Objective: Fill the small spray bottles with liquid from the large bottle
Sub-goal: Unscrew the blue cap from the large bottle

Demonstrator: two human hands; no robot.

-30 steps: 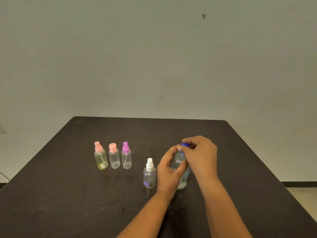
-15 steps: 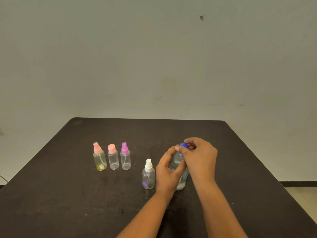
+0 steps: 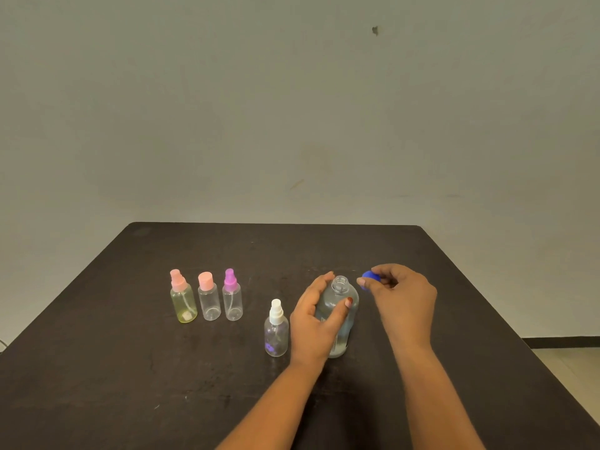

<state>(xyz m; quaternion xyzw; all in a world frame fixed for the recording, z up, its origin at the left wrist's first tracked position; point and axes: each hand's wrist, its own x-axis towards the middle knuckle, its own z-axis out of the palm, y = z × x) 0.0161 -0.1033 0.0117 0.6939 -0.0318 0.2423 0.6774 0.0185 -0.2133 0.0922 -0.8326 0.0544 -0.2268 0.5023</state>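
Observation:
The large clear bottle point(image 3: 341, 300) stands upright near the table's middle, its neck uncapped. My left hand point(image 3: 313, 323) grips its body. To the right of the neck, my right hand point(image 3: 401, 297) pinches the blue cap point(image 3: 369, 278). A small spray bottle with a white nozzle point(image 3: 276, 329) stands just left of my left hand. Further left, three small bottles stand in a row: a yellowish one with a pink sprayer point(image 3: 182, 298), a clear one with a pink cap point(image 3: 208, 302) and a clear one with a purple sprayer point(image 3: 232, 297).
All of this rests on a dark table point(image 3: 130, 368) set against a plain pale wall. The table's right edge runs diagonally, with floor point(image 3: 571, 362) beyond it.
My right hand has lifted the blue cap off the large bottle's neck and moved it to the right. The left hand still holds the bottle.

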